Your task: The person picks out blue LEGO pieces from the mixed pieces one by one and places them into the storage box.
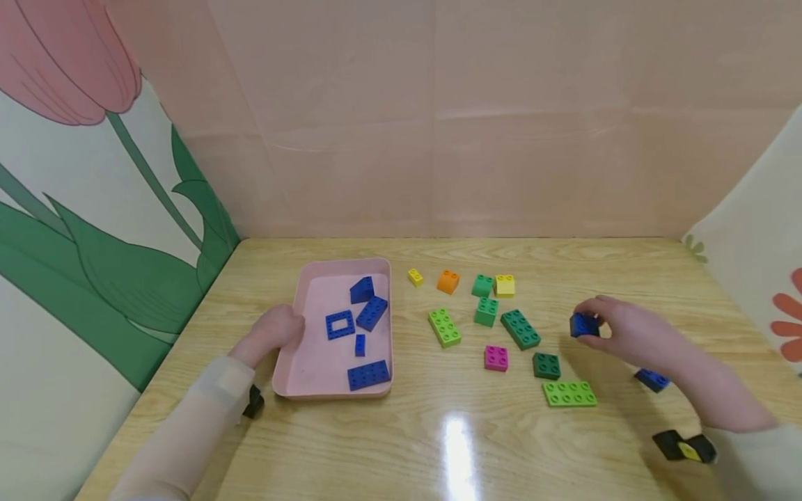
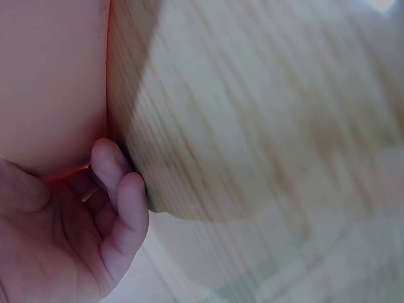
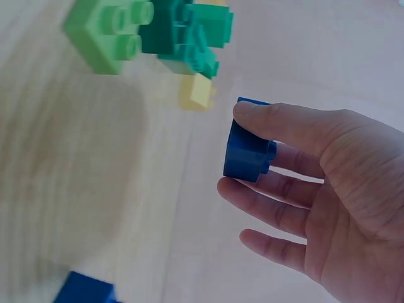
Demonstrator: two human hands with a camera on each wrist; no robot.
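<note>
My left hand (image 1: pixel 276 332) grips the left rim of a shallow pink tray (image 1: pixel 313 365). In the left wrist view, its fingers curl at the edge of the tray (image 2: pixel 50 82). Several blue toy bricks lie inside, among them a wedge-shaped brick (image 1: pixel 361 290), a square frame piece (image 1: pixel 340 325) and a long brick (image 1: pixel 368 375). On the right, my right hand (image 1: pixel 635 337) pinches a small dark blue brick (image 3: pixel 246 151) between thumb and fingers, above the table. Another blue brick (image 1: pixel 653 380) lies beside the right forearm.
Between tray and right hand, several loose bricks are spread over the wooden table (image 1: pixel 351 445): a lime brick (image 1: pixel 444 328), a dark green brick (image 1: pixel 521 329), a magenta brick (image 1: pixel 496 358), an orange brick (image 1: pixel 447 282) and a yellow brick (image 1: pixel 504 286). A pink wall covering (image 1: pixel 432 139) stands behind.
</note>
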